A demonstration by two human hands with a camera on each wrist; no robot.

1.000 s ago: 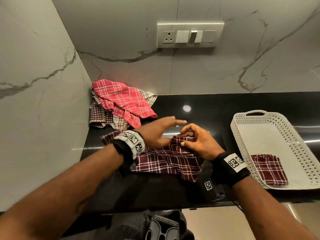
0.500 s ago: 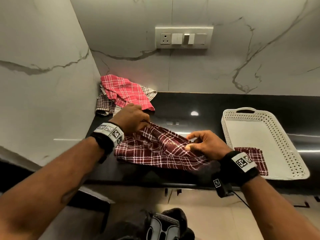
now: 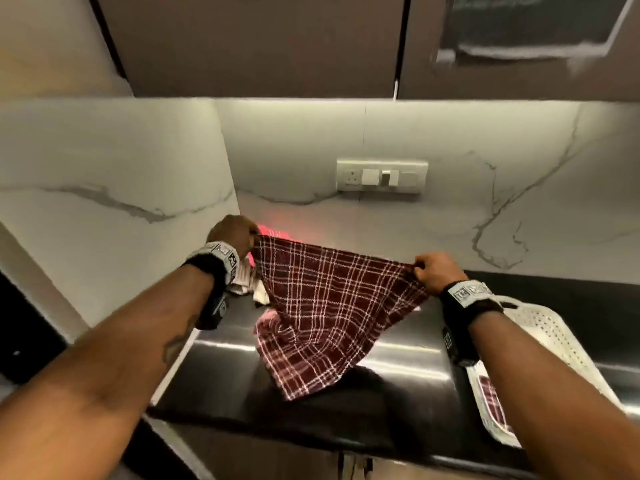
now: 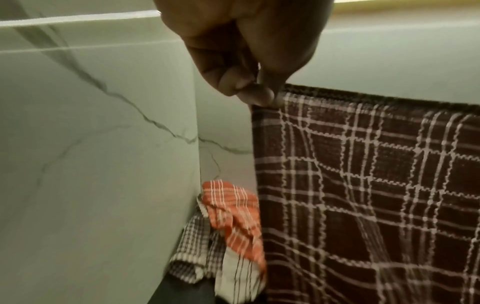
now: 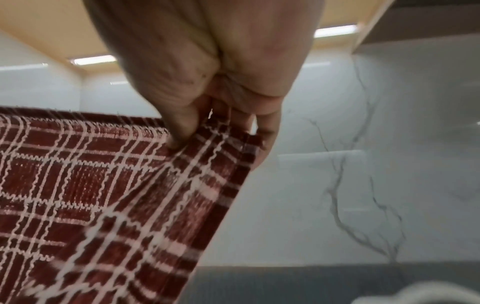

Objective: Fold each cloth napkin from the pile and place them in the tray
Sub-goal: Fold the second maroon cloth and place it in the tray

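Observation:
A maroon plaid napkin hangs spread in the air above the black counter, its lower corner drooping near the surface. My left hand pinches its upper left corner. My right hand pinches the upper right corner. Behind the left hand lies the pile of napkins, a red plaid one over small-checked ones, mostly hidden in the head view. The white perforated tray sits at the right, with a folded maroon napkin inside, partly hidden by my right forearm.
Marble walls close the counter at the left and back, meeting in a corner by the pile. A switch plate is on the back wall. Dark cabinets hang overhead. The counter's front edge runs just below the hanging napkin.
Both hands have lifted the maroon napkin off the counter and moved apart, stretching its top edge. The head view has tilted upward.

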